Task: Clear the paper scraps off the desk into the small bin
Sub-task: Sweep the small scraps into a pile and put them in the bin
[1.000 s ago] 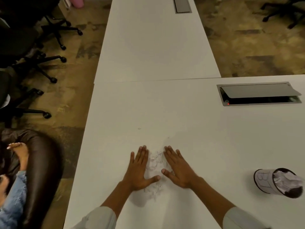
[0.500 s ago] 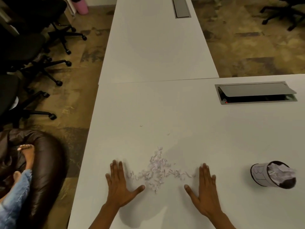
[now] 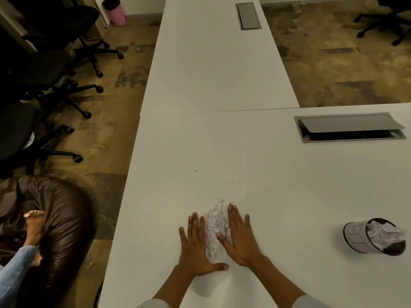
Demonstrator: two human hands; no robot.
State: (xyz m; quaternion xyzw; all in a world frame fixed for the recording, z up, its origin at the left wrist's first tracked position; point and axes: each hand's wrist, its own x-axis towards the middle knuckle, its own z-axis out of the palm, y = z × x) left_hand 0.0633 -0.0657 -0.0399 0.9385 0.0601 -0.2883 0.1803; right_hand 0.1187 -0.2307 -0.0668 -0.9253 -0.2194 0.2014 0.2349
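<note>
Both hands have swept back inward: left hand (image 3: 195, 245) and right hand (image 3: 241, 238) lie flat, fingers straight, sandwiching the paper scraps (image 3: 215, 227) mid-desk (image 3: 278, 185). Small bin (image 3: 367, 237) sits well right. I'm wary: squeezing could squirt scraps forward past my fingertips.

You cannot see the lower part of the paper scraps (image 3: 215, 227): the left hand (image 3: 198, 247) and right hand (image 3: 241, 238) flank the pile, and the right thumb lies over some of it. Two far specks (image 3: 195, 170) on the desk (image 3: 278, 185) are too small for you to tell what they are. The small bin (image 3: 358, 237) at near right shows a marking too blurred to read, and crumpled paper hides its inside. Both forearms are cut off by the near edge. At left, a bare foot (image 3: 34, 221) and a denim leg (image 3: 13, 270) run out of frame.
</note>
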